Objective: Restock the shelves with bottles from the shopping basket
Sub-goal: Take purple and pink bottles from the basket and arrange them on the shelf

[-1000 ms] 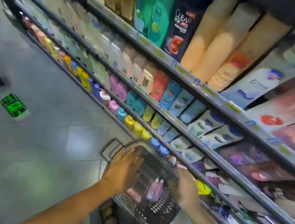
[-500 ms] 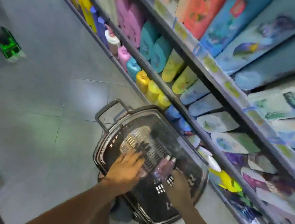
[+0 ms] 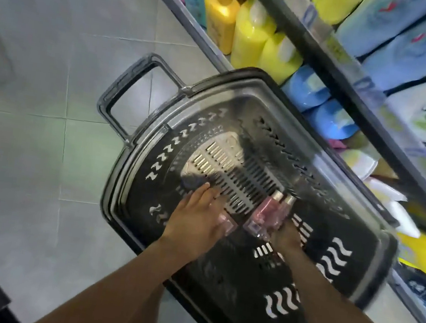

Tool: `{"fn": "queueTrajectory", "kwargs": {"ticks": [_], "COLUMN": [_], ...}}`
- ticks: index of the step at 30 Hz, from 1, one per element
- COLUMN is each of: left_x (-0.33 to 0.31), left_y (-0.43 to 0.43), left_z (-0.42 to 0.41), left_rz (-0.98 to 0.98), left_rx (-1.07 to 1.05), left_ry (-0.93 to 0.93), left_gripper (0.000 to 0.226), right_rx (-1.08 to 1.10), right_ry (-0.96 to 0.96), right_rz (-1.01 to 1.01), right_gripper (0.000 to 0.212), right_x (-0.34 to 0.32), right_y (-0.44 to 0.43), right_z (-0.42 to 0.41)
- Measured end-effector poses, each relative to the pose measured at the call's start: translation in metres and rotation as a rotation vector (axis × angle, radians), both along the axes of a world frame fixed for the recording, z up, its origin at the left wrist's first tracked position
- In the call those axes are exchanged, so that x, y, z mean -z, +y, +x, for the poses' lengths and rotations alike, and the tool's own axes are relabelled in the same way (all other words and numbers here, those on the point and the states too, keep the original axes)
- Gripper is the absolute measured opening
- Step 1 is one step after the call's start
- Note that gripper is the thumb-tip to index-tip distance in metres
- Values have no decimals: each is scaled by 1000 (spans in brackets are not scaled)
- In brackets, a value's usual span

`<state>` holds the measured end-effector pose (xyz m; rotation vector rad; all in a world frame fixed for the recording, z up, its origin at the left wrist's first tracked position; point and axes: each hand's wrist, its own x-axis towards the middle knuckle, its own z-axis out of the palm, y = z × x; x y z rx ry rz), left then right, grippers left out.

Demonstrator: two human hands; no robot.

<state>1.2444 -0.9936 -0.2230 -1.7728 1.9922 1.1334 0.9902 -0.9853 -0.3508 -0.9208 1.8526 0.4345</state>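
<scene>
I look straight down into a black plastic shopping basket with slotted walls and floor. My left hand reaches inside, fingers stretched towards the basket floor, and a small pink bottle lies against its thumb side. My right hand is in the basket's middle, with its fingers round the bases of two pink bottles with pale caps. The bottles hide most of that hand.
The basket's grey handle sticks out to the left over a grey tiled floor. Shelves run diagonally on the right, packed with yellow bottles, blue bottles and pale packs close to the basket's rim.
The view has tipped down and moved closer to the basket. Both hands have sunk deeper inside, and the right hand has come up against the two pink bottles.
</scene>
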Motion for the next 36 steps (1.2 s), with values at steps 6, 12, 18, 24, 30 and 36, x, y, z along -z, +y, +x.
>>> {"fn": "queueTrajectory", "kwargs": {"ticks": [6,12,18,24,30,36], "left_x": [21,31,13,-24,-47,-66], "left_y": [2,10,3,-11,-21,-27], "left_z": [0,3,3,-1,-4,6], "left_rz": [-38,-72,75,325,601,714], "left_rx": [1,-69,-268,-563,-952,-1131], "left_ry": [-3,79,229,379,569,800], "left_gripper": [62,59,49,41,41,38], "right_rx": [148,193,153,466,508,485], "right_ry": [113,213,39,-567,-868,-1041], "right_rz": [-9,38,-84,-26,143,286], "right_gripper": [39,35,32,26,34,29], "right_x": [56,72,14,-91,-162,-189], "right_y": [-2,-2,-1,-14,-26,-31], "right_z": [-3,-10,-5,20,45,57]}}
